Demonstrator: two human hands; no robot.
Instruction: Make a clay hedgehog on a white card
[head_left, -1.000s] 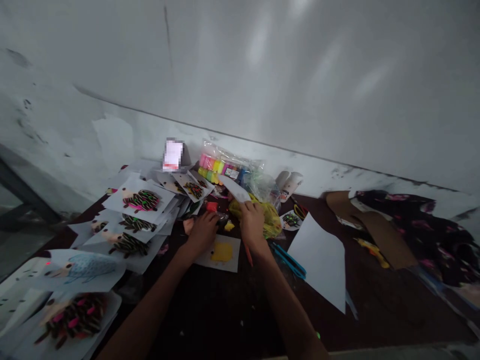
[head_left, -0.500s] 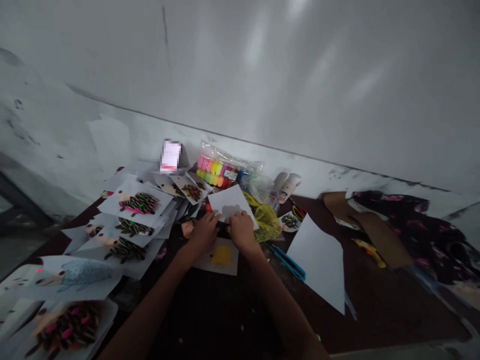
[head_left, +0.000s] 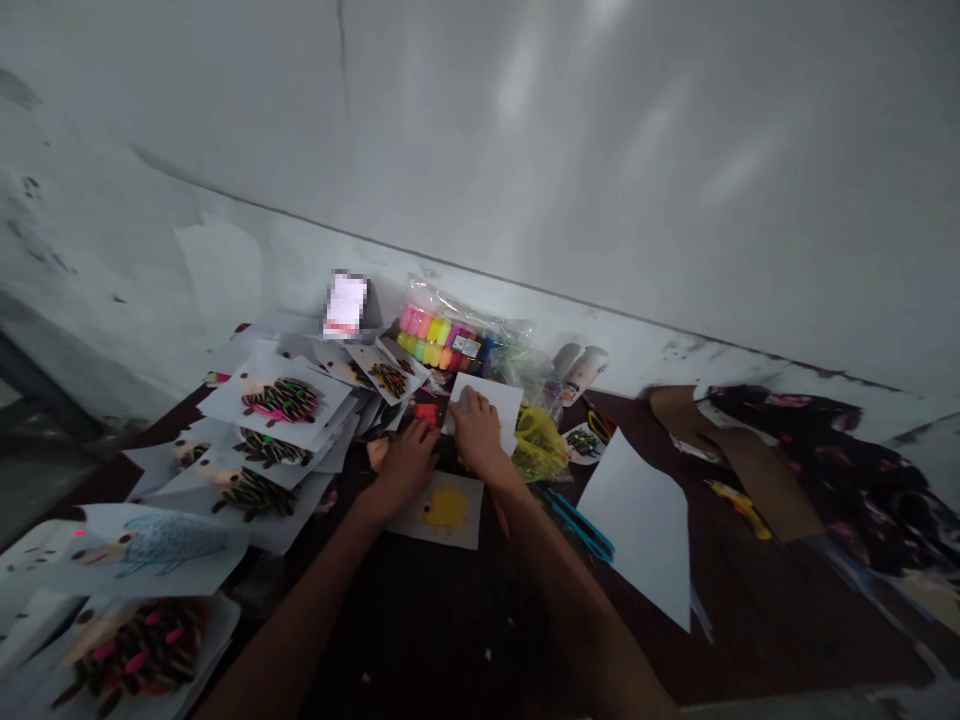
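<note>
My left hand [head_left: 409, 462] rests low over the table with its fingers bent down beside a red-orange lump [head_left: 426, 412]; what lies beneath them is dark and hidden. A peach-coloured piece [head_left: 377, 453], perhaps modelling clay, sits just left of that hand. My right hand [head_left: 478, 428] lies on a white paper sheet [head_left: 507, 408], fingers stretched forward over its left part. Nearer to me, between my forearms, lies a small card [head_left: 465, 533] bearing a yellow clay shape [head_left: 447, 508] with a dark dot.
Hedgehog pictures [head_left: 281, 398] on paper are piled at the left. Behind stand a phone [head_left: 346, 303] and a bag of coloured clay [head_left: 431, 340]. To the right are a yellow plastic bag [head_left: 541, 443], a blue tool [head_left: 583, 528], a large white sheet [head_left: 641, 530] and a yellow cutter [head_left: 742, 508].
My right hand has moved forward onto the white sheet, which now sits more squarely and slightly to the right. More of the red-orange lump shows. My left hand has hardly moved.
</note>
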